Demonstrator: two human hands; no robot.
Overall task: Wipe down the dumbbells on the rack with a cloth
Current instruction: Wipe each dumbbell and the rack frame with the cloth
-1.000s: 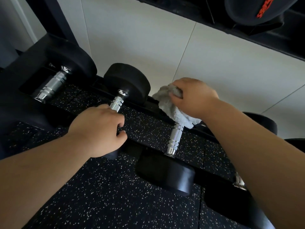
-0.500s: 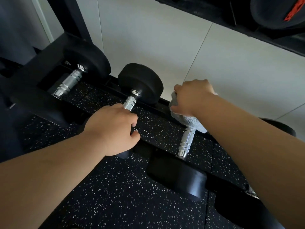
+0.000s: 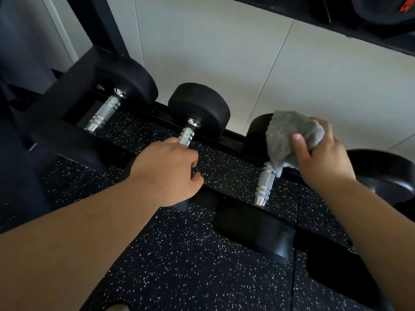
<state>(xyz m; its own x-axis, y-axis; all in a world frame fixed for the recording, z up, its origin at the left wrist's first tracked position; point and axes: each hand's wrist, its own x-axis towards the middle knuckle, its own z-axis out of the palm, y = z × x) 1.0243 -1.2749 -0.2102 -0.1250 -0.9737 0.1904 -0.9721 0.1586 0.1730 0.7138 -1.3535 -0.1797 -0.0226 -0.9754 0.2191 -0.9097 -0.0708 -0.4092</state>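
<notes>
Three black dumbbells with chrome handles lie across the low black rack [image 3: 67,140]. My left hand [image 3: 166,173] grips the handle of the middle dumbbell [image 3: 199,108] near its front end. My right hand [image 3: 323,158] holds a grey cloth [image 3: 285,135] bunched against the far head of the right dumbbell [image 3: 265,185], whose head is mostly hidden by the cloth. The left dumbbell [image 3: 125,84] lies untouched.
A larger black weight [image 3: 386,173] sits at the right edge of the rack. An upper shelf [image 3: 336,21] with dark equipment hangs overhead at top right. Speckled black rubber flooring [image 3: 179,265] lies below, and a white tiled wall stands behind.
My right hand turned over on the right dumbbell's far head, bringing the cloth up into view with the thumb on top. The view shifted right. My left hand kept its grip.
</notes>
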